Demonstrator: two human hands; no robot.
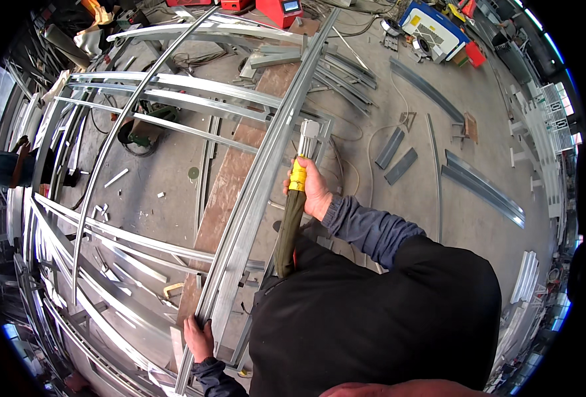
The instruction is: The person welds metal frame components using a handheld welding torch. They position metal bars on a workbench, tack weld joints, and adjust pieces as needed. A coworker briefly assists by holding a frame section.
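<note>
My right hand (315, 190) is closed round a torch-like tool (298, 173) with a silver, squarish head and a yellow taped grip. An olive fabric-sleeved cable (289, 231) runs from the grip back toward my body. The head lies at the right edge of a long, bright metal profile (261, 165), which slants from lower left to upper right; whether they touch I cannot tell. At the profile's near end, my left hand (199, 339) grips its edge, fingers partly hidden. This profile crosses a large frame of straight and curved metal bars (174, 81).
A rusty brown plank (230, 175) runs beneath the frame. Cut channel pieces (485, 188) and thin cables lie on the floor to the right. A red machine (281, 10) and a blue-and-white one (436, 30) stand at the back. Another person (11, 169) is at far left.
</note>
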